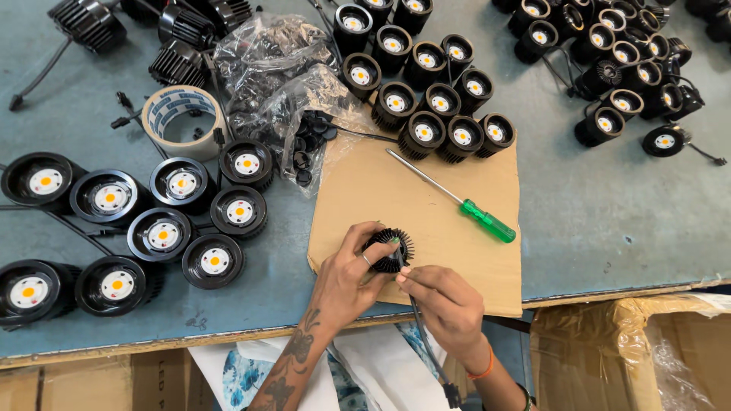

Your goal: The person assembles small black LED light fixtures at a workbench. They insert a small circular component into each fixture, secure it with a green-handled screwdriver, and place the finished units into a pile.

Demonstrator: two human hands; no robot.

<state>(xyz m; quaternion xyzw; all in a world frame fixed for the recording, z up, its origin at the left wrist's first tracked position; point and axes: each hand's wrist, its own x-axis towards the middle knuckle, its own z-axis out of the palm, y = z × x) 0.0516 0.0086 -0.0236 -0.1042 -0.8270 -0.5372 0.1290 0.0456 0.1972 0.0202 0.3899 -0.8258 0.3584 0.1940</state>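
The blue-grey workbench [594, 198] is crowded with black lamp housings, and a cardboard sheet [426, 221] lies near me as a work pad. Over its near edge my left hand [346, 274] is closed around a finned black lamp body [388, 247], steadying it, while my right hand [442, 297] pinches its cable [421, 327]. A green-handled screwdriver [457, 199] lies to the right, within reach.

Lying on a grey-blue surface [594, 198]: a cardboard sheet [411, 205], a tape roll [183, 120], clear plastic bags [274, 68], and groups of black round lamp housings [164, 232], some resting beside the cardboard.
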